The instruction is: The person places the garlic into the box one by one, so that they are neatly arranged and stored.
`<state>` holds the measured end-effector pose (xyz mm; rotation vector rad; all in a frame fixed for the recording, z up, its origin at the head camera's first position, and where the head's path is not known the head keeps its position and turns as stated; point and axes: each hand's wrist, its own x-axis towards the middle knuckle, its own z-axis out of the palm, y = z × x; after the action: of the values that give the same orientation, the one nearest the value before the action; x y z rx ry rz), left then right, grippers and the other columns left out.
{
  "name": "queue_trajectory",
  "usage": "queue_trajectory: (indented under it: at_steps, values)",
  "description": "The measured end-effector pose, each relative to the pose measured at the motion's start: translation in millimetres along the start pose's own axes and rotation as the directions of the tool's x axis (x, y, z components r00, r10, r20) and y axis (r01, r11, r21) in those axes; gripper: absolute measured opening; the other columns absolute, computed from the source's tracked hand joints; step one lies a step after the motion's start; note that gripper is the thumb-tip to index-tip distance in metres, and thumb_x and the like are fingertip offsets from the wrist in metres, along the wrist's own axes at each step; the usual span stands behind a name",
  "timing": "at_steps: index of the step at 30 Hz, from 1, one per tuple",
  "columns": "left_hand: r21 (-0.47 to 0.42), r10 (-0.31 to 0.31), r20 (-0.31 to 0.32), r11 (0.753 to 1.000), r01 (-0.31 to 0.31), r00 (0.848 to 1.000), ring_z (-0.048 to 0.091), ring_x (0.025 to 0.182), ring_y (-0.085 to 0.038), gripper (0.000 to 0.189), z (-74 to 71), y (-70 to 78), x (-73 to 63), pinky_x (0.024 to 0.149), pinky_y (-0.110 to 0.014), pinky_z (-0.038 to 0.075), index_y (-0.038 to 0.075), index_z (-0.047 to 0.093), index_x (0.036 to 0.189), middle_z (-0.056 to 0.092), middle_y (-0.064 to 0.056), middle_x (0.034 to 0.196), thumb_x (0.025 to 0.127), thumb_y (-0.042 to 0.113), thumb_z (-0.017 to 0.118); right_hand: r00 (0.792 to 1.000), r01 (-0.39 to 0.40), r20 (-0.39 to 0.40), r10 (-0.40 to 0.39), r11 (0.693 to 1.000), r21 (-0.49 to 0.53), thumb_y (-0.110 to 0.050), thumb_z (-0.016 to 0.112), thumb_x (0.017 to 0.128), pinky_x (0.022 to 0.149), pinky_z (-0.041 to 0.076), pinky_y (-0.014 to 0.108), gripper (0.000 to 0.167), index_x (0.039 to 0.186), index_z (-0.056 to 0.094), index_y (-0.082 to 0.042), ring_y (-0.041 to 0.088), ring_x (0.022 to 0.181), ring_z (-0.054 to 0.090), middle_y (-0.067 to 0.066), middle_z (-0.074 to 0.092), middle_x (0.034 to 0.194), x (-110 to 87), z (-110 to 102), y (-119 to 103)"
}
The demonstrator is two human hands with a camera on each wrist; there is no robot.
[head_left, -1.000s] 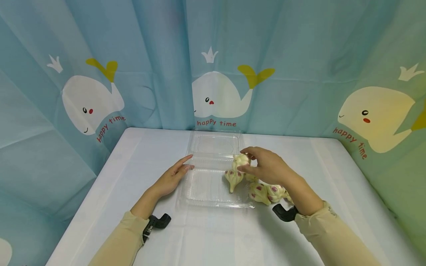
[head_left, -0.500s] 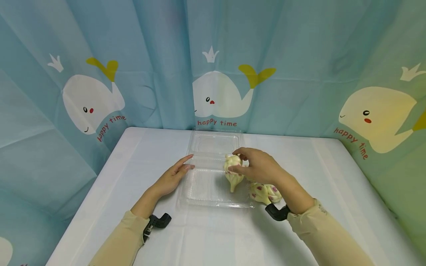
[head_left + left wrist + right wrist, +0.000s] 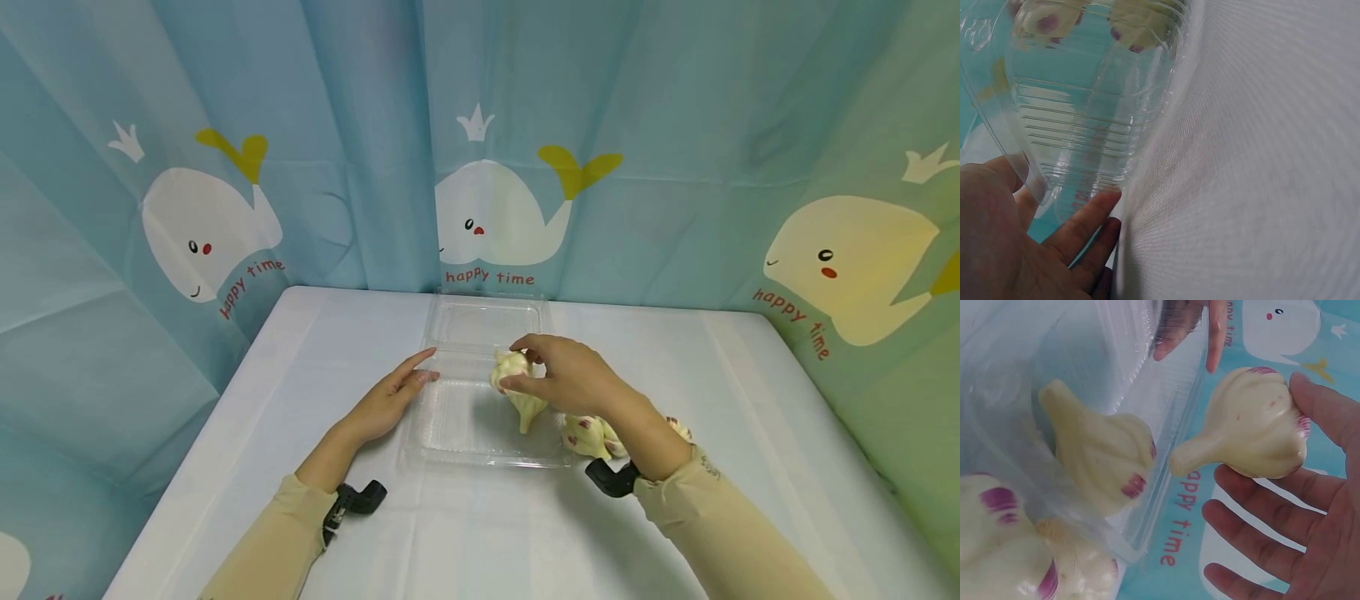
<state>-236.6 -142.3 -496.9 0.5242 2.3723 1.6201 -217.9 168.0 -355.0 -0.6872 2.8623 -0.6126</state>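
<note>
My right hand (image 3: pixel 573 375) pinches a garlic bulb (image 3: pixel 1257 422) between thumb and fingers, over the right part of a clear plastic clamshell box (image 3: pixel 446 429). The bulb is cream with purple patches, its stem pointing away from the palm in the right wrist view. Inside the box, at its right side, lies a second garlic bulb (image 3: pixel 1100 450), partly covered by the held one in the head view. My left hand (image 3: pixel 378 408) rests at the box's left edge, fingers extended; in the left wrist view its fingertips (image 3: pixel 1107 197) lie against the clear wall.
The box's open lid (image 3: pixel 487 323) lies flat behind it. More garlic bulbs (image 3: pixel 583 436) lie right of the box on the white table (image 3: pixel 465 533), partly hidden by my right forearm. A blue whale-print curtain (image 3: pixel 375 208) hangs behind the table.
My right hand has carried the garlic bulb leftward, farther in over the box, overlapping the bulb inside it. My left hand has stayed at the box's left edge.
</note>
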Motion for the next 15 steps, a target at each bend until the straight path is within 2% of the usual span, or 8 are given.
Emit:
queue_trajectory:
  at_steps: [7, 15]
  values:
    - [0.006, 0.0, -0.009, 1.0, 0.0, 1.0, 0.046, 0.148, -0.029, 0.051, 0.3, -1.1, 0.1, 0.124, -0.058, 0.029, 0.041, 0.031, 0.162, 0.061, -0.006, 0.148, 0.112, 0.045, 0.042, 1.0, 0.014, 0.001, -0.014, 1.0, 0.01, -0.055, 0.07, 0.095, 0.092, 0.054, 0.049, 0.06, 0.139, 0.063, -0.015, 0.028, 0.113, 0.067, 0.006, 0.072, 0.12, 5.1, 5, -6]
    - [0.02, -0.008, -0.012, 1.0, 0.008, 1.0, 0.046, 0.148, -0.028, 0.05, 0.7, 0.6, -0.6, 0.124, -0.057, 0.03, 0.043, 0.032, 0.161, 0.061, -0.005, 0.148, 0.112, 0.046, 0.042, 1.0, 0.008, -0.005, -0.008, 1.0, -0.005, -0.055, 0.071, 0.094, 0.088, 0.055, 0.046, 0.061, 0.138, 0.063, -0.013, 0.024, 0.107, 0.069, 0.003, 0.073, 0.117, 11.4, 13, -14]
